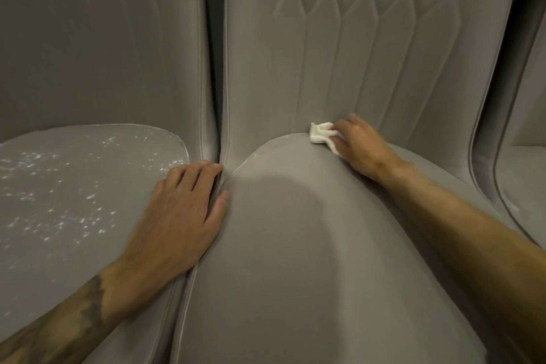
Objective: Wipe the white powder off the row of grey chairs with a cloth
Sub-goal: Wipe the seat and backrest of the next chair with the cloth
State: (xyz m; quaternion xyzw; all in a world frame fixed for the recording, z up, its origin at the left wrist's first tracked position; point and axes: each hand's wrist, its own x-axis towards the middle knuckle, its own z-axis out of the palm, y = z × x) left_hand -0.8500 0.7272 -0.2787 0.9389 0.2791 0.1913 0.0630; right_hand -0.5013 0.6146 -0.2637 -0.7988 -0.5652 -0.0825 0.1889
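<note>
Head view: small white cloth (322, 134), bunched, sits at the back edge of the middle chair seat (295, 260), right in the crease where the seat meets its backrest (354, 53). Right hand (362, 152) has it, fingers curled over and pinching the wad, pressing it down onto the seat; forearm runs in from the seat's right side. No powder visible on the middle seat, surface looks plain grey, with a soft shadow across its centre.

Left hand (183, 207) lies flat at the middle seat's left edge, fingers straight and loosely spread, holding nothing, fingertips at the gap between this seat and the next. It looks like a brace. Dark tattoo (85, 307) on that forearm.

Left of the middle seat: neighbour chair seat (165, 139), covered in white powder (88, 213) in scattered flecks, not wiped. Right of the middle seat: edge of a third chair (523, 174), too little showing to tell if powdered.

Step, as I read it: finishing the middle seat, last pass along the back crease. Roughly a third through at best, given the left seat is untouched.

Next move likely calls for lifting the cloth across to the left seat, moving the left hand out of the way first, then sweeping with flat pressure so the flecks gather rather than scatter. Cloth is small, may need refolding.
</note>
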